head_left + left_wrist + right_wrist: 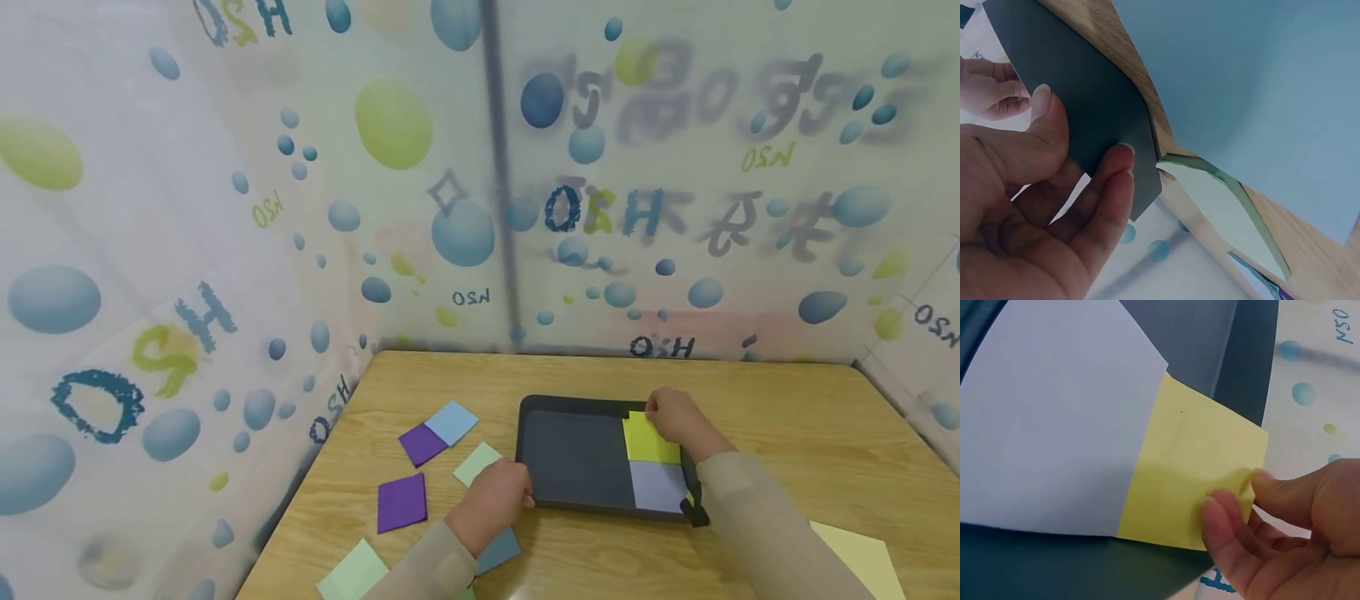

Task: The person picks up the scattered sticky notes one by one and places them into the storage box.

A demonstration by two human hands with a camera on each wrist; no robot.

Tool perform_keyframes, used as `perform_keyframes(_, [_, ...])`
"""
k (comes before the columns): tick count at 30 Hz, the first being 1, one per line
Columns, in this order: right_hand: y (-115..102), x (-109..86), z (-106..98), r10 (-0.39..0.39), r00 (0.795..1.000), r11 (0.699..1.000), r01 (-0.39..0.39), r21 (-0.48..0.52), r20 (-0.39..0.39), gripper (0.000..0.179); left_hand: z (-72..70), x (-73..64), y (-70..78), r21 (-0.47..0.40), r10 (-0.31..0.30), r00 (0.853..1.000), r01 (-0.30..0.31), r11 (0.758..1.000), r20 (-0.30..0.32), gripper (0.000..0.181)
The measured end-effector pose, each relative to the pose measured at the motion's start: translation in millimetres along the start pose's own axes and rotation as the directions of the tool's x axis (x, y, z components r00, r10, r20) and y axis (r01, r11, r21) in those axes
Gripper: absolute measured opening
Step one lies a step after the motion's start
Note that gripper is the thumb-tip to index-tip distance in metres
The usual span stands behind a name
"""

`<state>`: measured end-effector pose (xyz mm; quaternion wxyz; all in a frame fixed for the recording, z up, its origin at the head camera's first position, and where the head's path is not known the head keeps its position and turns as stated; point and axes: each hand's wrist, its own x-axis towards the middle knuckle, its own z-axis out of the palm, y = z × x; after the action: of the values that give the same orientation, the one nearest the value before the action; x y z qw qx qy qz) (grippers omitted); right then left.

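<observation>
A shallow dark grey tray (573,454) lies on the wooden table. My left hand (495,496) grips its wall at the near left corner, thumb on one side and fingers on the other in the left wrist view. At the tray's far right corner, my right hand (678,421) pinches the outer edge of a yellow sticky note (651,439) between thumb and fingers. That note overlaps the tray's far rim in the head view. Right beside it, a lavender sticky note (1060,425) lies in the near right part of the tray.
Left of the tray lie purple (401,502), light blue (451,423) and pale green sticky notes (352,571). A blue note (498,552) is partly under my left forearm. Pale yellow paper (862,557) lies at the near right. A patterned curtain (420,317) rises behind the table.
</observation>
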<state>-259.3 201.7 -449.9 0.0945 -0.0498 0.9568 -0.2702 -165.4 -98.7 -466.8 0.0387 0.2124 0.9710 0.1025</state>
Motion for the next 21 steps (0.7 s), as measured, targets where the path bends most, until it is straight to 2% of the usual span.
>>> perform_keyframes(7, [-1,7.9,4,0.027,0.999,0.998,-0.025,-0.06,0.028,0.027,-1.1,-0.9,0.0,-0.005,-0.002,1.0,0.002,1.0,0.002,0.006])
perform_keyframes(21, [1,11.7,10,0.035,0.995,0.999,-0.031,-0.044,0.094,0.034,0.2,-0.8,-0.1,0.002,-0.006,1.0,0.006,1.0,-0.007,0.006])
